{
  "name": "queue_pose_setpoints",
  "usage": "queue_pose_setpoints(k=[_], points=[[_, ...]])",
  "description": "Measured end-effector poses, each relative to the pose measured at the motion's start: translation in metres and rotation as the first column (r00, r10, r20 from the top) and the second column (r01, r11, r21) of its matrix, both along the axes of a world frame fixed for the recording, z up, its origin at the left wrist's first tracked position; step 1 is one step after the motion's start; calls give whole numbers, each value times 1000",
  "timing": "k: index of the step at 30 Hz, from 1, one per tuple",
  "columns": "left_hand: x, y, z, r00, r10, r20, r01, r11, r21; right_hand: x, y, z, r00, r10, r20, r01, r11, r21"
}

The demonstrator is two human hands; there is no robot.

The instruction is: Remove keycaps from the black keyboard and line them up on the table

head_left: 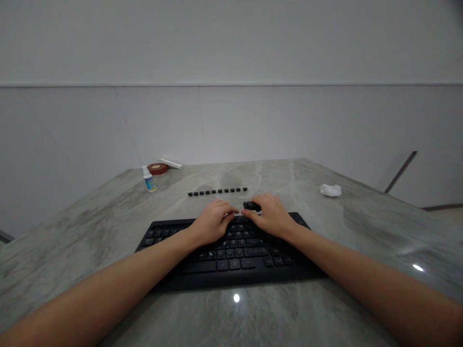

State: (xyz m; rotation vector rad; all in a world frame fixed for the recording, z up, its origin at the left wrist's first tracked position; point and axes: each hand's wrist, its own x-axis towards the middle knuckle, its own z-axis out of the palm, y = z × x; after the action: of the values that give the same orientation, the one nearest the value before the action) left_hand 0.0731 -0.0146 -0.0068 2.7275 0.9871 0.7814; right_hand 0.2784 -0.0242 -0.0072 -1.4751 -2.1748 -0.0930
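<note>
A black keyboard (231,277) lies in front of me, and both hands rest over its upper rows. My right hand (269,214) is closed around a keycap puller (252,206) with a black handle; fine wires seem to run from it towards the keys. Close to those wires, my left hand (213,221) has thumb and forefinger pinched together above the top row. Whatever sits between these fingertips is too small to make out. Beyond the keyboard, several black keycaps (220,191) stand in a neat row.
The grey marble-patterned table (90,241) reaches back to a white wall. At the back left stand a small spray bottle (149,179), a round brown object (158,168) and a white strip (171,164). A crumpled white tissue (330,190) lies on the right.
</note>
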Motion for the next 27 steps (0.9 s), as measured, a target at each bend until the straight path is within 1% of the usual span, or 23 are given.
queue_pose_setpoints(k=[5, 11, 16, 21, 27], points=[[0, 0, 0, 1000, -17, -6, 17, 1000, -18, 1, -1, -3, 1000, 11, -4, -11, 1000, 9], [-1, 0, 1, 999, -32, -13, 31, 999, -23, -3, -6, 0, 1000, 28, 5, -28, 999, 29], [-2, -1, 1, 999, -50, -1, 50, 999, -18, -4, -11, 4, 994, 103, 28, -105, 990, 92], [0, -1, -1, 999, -26, 26, 27, 999, -33, -5, -14, 8, 977, 192, 97, -204, 968, 145], [-1, -1, -1, 998, -28, 48, 30, 999, -41, -6, -18, 10, 956, 211, 202, -255, 942, 220]])
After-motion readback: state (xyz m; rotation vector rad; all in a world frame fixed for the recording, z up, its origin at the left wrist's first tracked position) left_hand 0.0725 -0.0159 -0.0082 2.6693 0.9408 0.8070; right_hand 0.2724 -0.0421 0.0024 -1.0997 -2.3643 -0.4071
